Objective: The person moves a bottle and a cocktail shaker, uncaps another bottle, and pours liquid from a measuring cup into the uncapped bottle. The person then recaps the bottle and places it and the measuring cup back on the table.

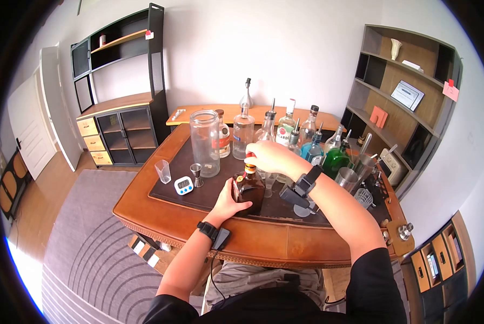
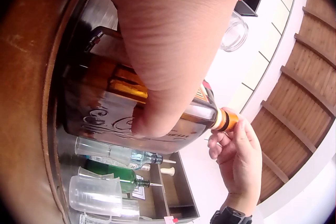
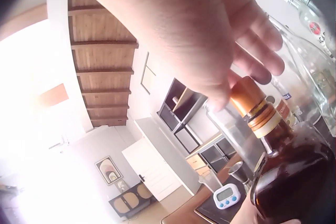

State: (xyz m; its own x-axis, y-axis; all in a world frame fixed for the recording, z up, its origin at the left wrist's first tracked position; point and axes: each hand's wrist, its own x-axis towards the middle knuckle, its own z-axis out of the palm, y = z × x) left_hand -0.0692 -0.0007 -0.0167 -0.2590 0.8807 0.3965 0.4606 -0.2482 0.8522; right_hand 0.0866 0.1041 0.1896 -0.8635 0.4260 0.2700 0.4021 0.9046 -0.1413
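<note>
A dark brown square bottle stands at the desk's front edge, upright in the head view. My left hand grips its body from the left, the thumb lying across the front face. At the top, my right hand pinches the orange cap with thumb and fingers; in the right wrist view the cap sits on the neck above a striped collar. In the left wrist view the right hand holds the cap from the side.
Left of the bottle are a white timer, a metal jigger, a small clear cup and a tall glass jar. Several bottles, among them a green one, stand behind and right, near a metal shaker cup and a strainer.
</note>
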